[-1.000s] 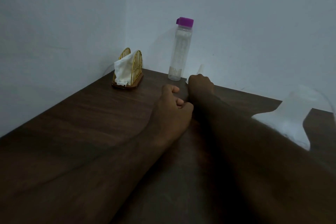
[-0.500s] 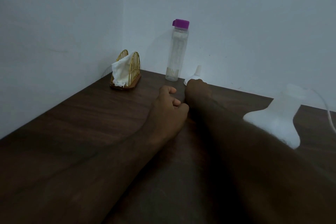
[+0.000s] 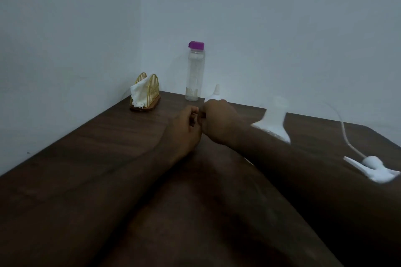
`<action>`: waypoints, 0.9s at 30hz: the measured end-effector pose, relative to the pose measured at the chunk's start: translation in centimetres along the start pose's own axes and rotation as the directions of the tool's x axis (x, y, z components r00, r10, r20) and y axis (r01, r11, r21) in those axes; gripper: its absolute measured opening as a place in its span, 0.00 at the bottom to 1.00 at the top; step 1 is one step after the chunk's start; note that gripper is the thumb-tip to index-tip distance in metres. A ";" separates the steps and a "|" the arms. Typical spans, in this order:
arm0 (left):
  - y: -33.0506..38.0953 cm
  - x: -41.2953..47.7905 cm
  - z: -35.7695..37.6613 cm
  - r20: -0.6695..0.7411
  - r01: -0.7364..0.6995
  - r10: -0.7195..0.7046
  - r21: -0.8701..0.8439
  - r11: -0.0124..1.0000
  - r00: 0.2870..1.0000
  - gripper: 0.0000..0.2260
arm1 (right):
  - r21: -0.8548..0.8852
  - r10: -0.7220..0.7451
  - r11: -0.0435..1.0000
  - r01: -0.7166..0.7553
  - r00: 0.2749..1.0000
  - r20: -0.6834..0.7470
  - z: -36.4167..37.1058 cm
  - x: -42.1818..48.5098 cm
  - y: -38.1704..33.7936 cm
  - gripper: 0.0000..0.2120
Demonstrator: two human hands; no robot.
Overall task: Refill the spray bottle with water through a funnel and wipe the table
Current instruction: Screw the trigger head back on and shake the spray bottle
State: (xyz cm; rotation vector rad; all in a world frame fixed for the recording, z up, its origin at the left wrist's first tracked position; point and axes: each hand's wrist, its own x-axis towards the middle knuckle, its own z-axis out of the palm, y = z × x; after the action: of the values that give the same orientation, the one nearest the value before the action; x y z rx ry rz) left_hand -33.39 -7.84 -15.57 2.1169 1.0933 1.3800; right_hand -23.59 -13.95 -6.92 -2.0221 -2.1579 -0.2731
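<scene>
Centrally, left hand point(image 3: 186, 130) against right hand point(image 3: 219, 124), sprayer head point(image 3: 373, 163) near table point(image 3: 86, 158) edge.

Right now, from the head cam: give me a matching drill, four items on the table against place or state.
Items:
1. water bottle
2. napkin holder
3. spray bottle
4. spray head

Place or state:
a. lying flat at far right
b. upright at the back, purple cap on
c. gold wire, far-left corner
d. white, blurred, mid-right, head off

Pairs: 1-b, 2-c, 3-d, 4-a
</scene>
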 end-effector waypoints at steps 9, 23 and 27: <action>9.6 -6.1 3.5 0.107 -0.334 0.344 -0.100 0.937 0.933 0.10 | 0.357 0.083 0.926 0.121 0.859 -0.506 -3.5 -12.2 10.0 0.09; 15.3 -6.3 13.1 0.169 -0.260 0.315 -0.284 0.923 0.934 0.07 | -0.025 0.522 0.852 -0.523 0.844 0.121 1.1 -15.4 29.9 0.23; 14.9 -6.1 12.3 0.165 -0.213 0.280 -0.337 0.917 0.946 0.07 | -0.080 0.489 0.870 -0.486 0.830 0.270 0.6 -16.3 31.1 0.18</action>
State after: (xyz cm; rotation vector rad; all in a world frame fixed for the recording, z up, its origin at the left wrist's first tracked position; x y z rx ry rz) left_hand -17.75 -20.67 -14.56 2.1504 0.4944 1.2975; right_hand 8.53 -27.60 -11.10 -2.6604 -1.6696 0.0880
